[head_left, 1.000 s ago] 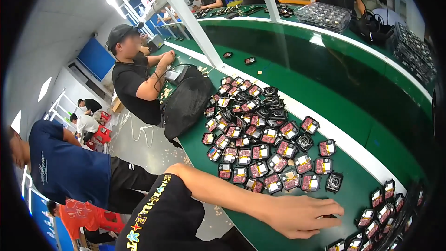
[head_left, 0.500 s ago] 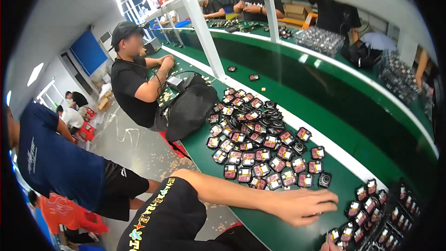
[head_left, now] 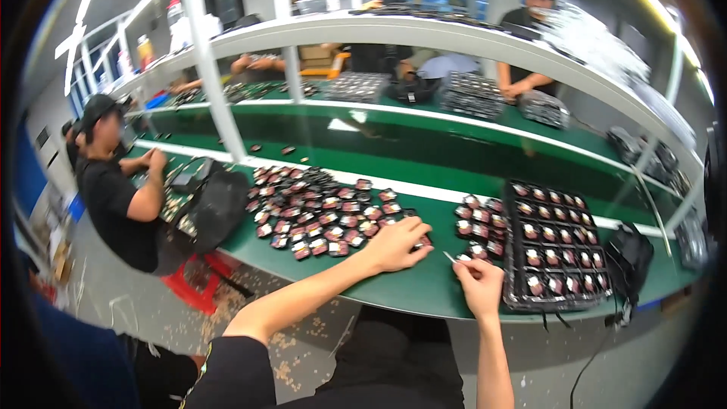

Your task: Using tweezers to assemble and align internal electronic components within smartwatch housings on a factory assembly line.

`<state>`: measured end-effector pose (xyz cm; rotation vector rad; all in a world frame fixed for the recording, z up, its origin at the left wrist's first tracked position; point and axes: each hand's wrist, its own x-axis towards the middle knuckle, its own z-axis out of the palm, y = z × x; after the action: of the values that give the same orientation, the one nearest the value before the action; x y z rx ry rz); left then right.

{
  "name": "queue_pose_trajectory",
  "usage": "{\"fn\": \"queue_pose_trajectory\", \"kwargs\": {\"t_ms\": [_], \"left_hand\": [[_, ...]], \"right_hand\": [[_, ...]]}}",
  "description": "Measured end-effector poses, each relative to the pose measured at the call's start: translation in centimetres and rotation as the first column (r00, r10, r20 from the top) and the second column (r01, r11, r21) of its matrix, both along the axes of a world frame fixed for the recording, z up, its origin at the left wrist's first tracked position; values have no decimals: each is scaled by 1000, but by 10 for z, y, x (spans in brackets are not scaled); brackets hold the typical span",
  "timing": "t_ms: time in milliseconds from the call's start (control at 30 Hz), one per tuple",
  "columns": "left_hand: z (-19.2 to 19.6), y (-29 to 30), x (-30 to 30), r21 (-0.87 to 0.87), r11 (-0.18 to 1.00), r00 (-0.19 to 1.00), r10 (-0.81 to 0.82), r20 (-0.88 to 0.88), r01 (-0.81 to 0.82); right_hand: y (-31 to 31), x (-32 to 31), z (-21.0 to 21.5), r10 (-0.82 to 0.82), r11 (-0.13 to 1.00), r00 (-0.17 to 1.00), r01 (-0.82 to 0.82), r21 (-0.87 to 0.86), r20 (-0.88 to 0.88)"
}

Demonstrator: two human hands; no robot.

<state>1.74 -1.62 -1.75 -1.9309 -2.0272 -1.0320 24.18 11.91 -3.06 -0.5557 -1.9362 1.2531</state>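
Note:
My left hand (head_left: 395,244) lies palm down on the green worktable (head_left: 424,288), its fingertips touching a small black square part (head_left: 421,242) at the right end of a spread of several such red-and-black parts (head_left: 318,212). My right hand (head_left: 477,279) is just to the right, fingers pinched on a thin pale sliver (head_left: 450,257). A smaller cluster of parts (head_left: 481,227) lies behind it, next to a black tray (head_left: 556,250) filled with the same parts.
A person in black (head_left: 113,197) sits at the table's left end beside a black bag (head_left: 216,208) and a red stool (head_left: 201,280). Other people work across the far bench (head_left: 454,98) with stacked trays. A black pouch (head_left: 628,257) hangs at the right.
The view has swung right, bringing the black tray and my right hand into sight. My left hand has slid from bare table onto the edge of the spread parts.

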Motion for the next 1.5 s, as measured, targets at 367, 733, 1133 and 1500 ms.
{"fn": "queue_pose_trajectory", "kwargs": {"t_ms": [367, 733, 1133, 1500], "left_hand": [[-3, -7, -5, -44, 998, 998, -43, 42, 45], [-13, -8, -16, -70, 985, 982, -151, 117, 160], [-8, -13, -24, -167, 952, 941, -205, 267, 255], [-6, -16, -18, -260, 858, 888, -383, 253, 444]], "right_hand": [[-8, 10, 2, -16, 998, 1000, 16, -65, 1], [-7, 22, 22, 3, 999, 980, -11, 36, 198], [6, 31, 33, 24, 990, 878, -87, 110, 478], [-3, 26, 21, 35, 998, 938, -51, 38, 344]]}}
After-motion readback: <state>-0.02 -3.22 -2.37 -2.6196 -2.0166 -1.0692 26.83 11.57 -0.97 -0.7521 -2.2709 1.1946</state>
